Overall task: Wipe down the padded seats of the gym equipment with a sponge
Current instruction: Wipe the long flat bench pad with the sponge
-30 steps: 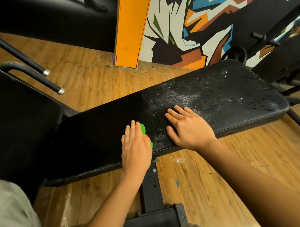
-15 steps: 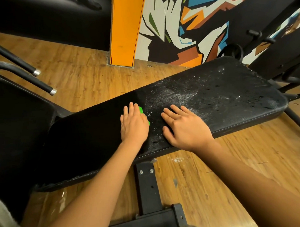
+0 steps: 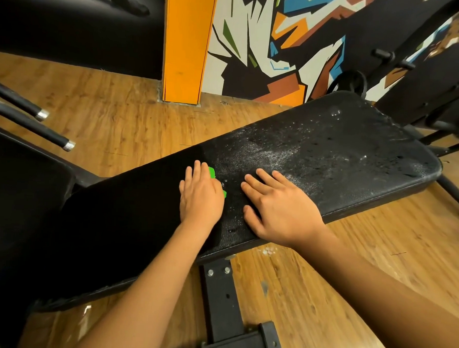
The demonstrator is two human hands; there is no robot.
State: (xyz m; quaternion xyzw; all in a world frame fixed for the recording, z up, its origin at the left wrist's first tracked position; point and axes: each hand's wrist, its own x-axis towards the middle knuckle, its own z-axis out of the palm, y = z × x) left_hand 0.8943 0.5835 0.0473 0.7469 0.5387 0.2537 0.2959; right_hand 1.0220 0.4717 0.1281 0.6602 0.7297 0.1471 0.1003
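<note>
In the frame's middle, the left hand point(image 3: 200, 196) presses flat on the green sponge point(image 3: 212, 172), upon the pad point(image 3: 340, 162). The right hand point(image 3: 279, 209) lies spread beside it. The sponge looks soft and light; best held from the top.

There are two hands, the left hand point(image 3: 200, 196) and the right hand point(image 3: 279, 209), and both lie flat on one long black bench pad point(image 3: 340, 162). One green sponge point(image 3: 212, 172) shows under the left hand, and a second padded seat point(image 3: 22, 192) stands at the left, so the padded surfaces clearly seen are two. I count also two black bars with metal caps point(image 3: 55, 137) at the left, one orange pillar point(image 3: 187, 44), and two bolts point(image 3: 219, 271) on the one support post point(image 3: 224, 303) under the bench.
</note>
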